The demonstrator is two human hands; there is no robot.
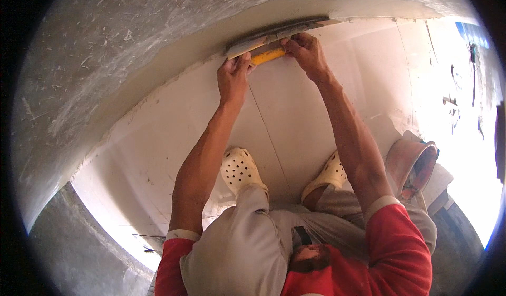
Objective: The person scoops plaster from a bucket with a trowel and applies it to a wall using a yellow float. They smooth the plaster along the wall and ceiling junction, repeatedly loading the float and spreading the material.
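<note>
A long-bladed plastering trowel (268, 57) with a yellow handle lies along the lower part of the grey wall (132, 43), its blade edge up against the surface. My left hand (233, 79) is closed on the trowel's left end, thumb and fingers near the end of the handle. On the other side my right hand (308, 56) pinches the trowel by the handle's right end, and its fingertips are partly hidden behind the blade. A smoother, damp-looking band of plaster (211, 42) runs along the wall around the blade.
Pale floor boards (174, 122) with thin seams meet the wall. My cream perforated clogs (240, 169) stand on them, between my arms. A reddish bucket (403, 161) sits close by my right arm, beside a flat pale board (440, 183). Bright light washes out the right side.
</note>
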